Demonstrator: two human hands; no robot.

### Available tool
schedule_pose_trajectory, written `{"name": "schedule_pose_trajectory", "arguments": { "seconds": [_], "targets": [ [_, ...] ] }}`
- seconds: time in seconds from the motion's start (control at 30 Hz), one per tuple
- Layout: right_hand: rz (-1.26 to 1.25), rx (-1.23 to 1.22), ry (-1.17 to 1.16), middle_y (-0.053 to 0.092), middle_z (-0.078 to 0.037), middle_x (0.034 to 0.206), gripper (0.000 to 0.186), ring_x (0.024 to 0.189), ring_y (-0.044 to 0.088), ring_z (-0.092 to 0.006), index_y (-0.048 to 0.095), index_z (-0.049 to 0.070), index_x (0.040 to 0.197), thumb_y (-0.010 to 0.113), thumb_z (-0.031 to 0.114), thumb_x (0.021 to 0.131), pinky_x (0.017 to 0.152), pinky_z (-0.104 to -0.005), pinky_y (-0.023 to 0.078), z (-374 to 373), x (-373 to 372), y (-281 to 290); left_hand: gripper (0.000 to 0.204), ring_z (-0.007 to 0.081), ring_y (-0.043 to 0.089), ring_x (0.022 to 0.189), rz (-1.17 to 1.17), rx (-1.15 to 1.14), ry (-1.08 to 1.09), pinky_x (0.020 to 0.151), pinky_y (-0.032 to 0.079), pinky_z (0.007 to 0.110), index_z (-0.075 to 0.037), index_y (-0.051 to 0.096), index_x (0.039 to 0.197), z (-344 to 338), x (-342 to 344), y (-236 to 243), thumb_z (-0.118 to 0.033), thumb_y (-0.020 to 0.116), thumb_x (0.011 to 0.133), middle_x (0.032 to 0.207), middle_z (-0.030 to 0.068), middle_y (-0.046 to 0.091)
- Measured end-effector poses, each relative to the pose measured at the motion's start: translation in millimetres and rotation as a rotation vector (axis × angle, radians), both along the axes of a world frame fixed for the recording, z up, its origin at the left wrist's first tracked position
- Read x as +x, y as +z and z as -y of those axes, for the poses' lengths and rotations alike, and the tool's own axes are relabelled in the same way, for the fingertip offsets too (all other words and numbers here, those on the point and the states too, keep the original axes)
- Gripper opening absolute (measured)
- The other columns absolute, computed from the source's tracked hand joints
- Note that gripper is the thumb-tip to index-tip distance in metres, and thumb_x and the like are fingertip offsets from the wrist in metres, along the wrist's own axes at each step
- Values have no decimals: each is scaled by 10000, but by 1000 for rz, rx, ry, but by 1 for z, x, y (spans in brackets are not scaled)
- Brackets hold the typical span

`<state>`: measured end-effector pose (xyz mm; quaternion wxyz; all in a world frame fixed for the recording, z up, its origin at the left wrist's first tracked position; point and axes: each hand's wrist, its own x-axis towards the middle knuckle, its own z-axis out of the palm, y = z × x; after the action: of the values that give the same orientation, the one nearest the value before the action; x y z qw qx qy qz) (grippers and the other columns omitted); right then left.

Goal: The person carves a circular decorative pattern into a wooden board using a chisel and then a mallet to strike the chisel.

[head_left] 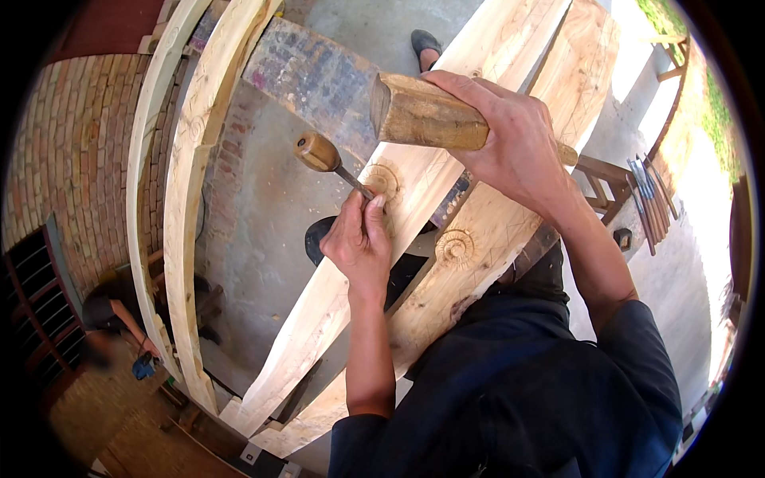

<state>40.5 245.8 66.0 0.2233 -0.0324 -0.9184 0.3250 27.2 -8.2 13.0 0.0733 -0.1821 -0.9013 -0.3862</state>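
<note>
At the far left, a brick wall [72,151] curves with the lens, and a second person [119,307] crouches low beside it on the floor. Next to the right stand two pale curved timbers [187,207], set on edge and running top to bottom. Across the middle, two long pale beams [319,319] lie side by side on a diagonal from lower left to upper right over a grey concrete floor [263,215]. The left hand [358,243] has its fingers closed around the steel shank of a chisel [331,159], whose rounded wooden handle points up and left; the blade end meets the nearer beam at a carved round rosette [382,179]. A second carved rosette [454,247] sits on the other beam, just right of that hand. The right hand [514,143] grips a blocky wooden mallet [422,115], held above and right of the chisel handle, apart from it. At far right, a row of spare chisels [649,195] rests on a wooden stand.
</note>
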Motion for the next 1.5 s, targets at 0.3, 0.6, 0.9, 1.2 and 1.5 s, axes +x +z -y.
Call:
{"name": "schedule_pose_trajectory", "arguments": {
  "seconds": [0.3,0.6,0.9,1.2,1.5],
  "targets": [
    [-111,-121,227,787,-211,1031,430,1012,765,-430,686,-31,1292,755,126,898,837,-469,605,-7,-60,77,113,242,699,587,-49,-24,-26,586,532,317,-12,762,1068,-1,-5,0,-81,802,988,787,123,736],
    [-69,280,127,789,-103,1071,685,990,783,-322,718,145,1431,866,68,767,860,-399,623,0,-52,57,85,242,697,588,-84,-66,-33,582,538,334,-9,761,1031,0,-4,2,-50,805,971,787,130,741],
    [-6,49,51,788,-118,1095,711,978,777,-344,710,146,1434,827,-17,752,827,-390,620,-3,-9,29,85,174,752,941,109,519,125,880,622,335,100,636,1114,6,30,-18,33,674,1077,1084,204,797],
    [-13,78,92,751,-127,953,745,856,760,-348,696,116,1447,781,-21,720,699,-430,588,-3,-6,16,83,60,687,867,166,376,105,844,550,227,38,689,1106,-4,21,-12,-42,701,1089,983,92,816],
    [-7,62,100,738,-119,917,735,831,753,-343,705,113,1436,790,-12,717,678,-426,577,1,-8,16,82,61,703,894,190,381,101,859,548,220,29,689,1115,-3,19,-14,-47,703,1089,999,81,819]
  ]
}}
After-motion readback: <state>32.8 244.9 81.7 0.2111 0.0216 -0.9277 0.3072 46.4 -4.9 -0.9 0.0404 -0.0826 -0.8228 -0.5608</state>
